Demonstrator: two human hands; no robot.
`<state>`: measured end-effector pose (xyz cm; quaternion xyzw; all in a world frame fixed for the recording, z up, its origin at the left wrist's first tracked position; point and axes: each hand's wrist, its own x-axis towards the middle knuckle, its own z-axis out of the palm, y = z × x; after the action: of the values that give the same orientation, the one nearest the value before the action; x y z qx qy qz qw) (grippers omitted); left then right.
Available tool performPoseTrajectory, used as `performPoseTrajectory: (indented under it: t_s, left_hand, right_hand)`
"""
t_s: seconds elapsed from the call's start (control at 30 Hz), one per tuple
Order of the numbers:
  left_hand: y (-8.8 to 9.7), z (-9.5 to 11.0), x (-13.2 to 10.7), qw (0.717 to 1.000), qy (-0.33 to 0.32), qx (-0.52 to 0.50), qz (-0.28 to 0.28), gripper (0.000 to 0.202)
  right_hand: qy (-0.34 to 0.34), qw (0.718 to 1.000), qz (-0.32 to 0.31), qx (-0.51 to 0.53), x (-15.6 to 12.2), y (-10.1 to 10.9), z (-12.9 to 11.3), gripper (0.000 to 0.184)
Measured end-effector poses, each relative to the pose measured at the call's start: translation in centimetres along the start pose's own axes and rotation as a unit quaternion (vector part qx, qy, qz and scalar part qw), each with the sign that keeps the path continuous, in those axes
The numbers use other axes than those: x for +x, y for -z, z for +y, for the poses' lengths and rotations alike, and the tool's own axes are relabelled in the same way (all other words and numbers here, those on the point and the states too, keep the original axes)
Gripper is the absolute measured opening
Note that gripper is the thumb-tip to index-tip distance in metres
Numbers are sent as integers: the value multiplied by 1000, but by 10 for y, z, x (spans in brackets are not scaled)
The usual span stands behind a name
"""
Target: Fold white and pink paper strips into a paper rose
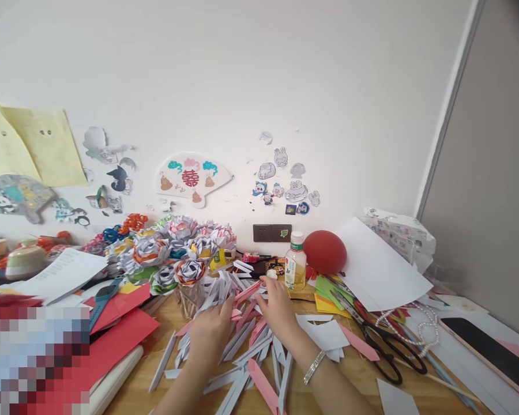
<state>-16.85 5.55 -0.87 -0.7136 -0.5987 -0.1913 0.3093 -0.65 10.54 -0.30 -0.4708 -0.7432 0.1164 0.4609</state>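
Note:
Over a heap of folded white and pink paper strips (234, 380), my left hand (211, 329) and my right hand (279, 308) work close together. A folded pink paper strip (247, 293) spans the gap between them. The fingers of my right hand pinch its upper right end. My left hand is closed at its lower left end, with its fingertips partly hidden behind the hand. A silver bracelet (314, 367) circles my right wrist. Just beyond my left hand, a folded paper flower (190, 271) tops a cup (191, 297).
Many paper flowers (151, 251) crowd the back left. Red paper sheets (123, 340) lie at left. A bottle of yellowish liquid (294, 266) and a red balloon (326, 252) stand behind my right hand. Black-handled scissors (384, 340) and a phone (488, 354) lie at right.

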Motion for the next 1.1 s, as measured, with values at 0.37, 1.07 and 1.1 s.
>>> performPoseTrajectory:
  t_s: [0.37, 1.07, 1.1]
  left_hand:
    - [7, 3, 1, 991, -3, -88, 98, 29]
    - [31, 17, 15, 878, 124, -443, -135, 25]
    - [31, 18, 15, 872, 122, -453, -139, 25]
  right_hand:
    - [-89, 895, -54, 434, 11, 5, 4, 21]
    - [-48, 893, -170, 413, 8, 29, -25, 29]
    - [-54, 888, -172, 423, 8, 28, -25, 28]
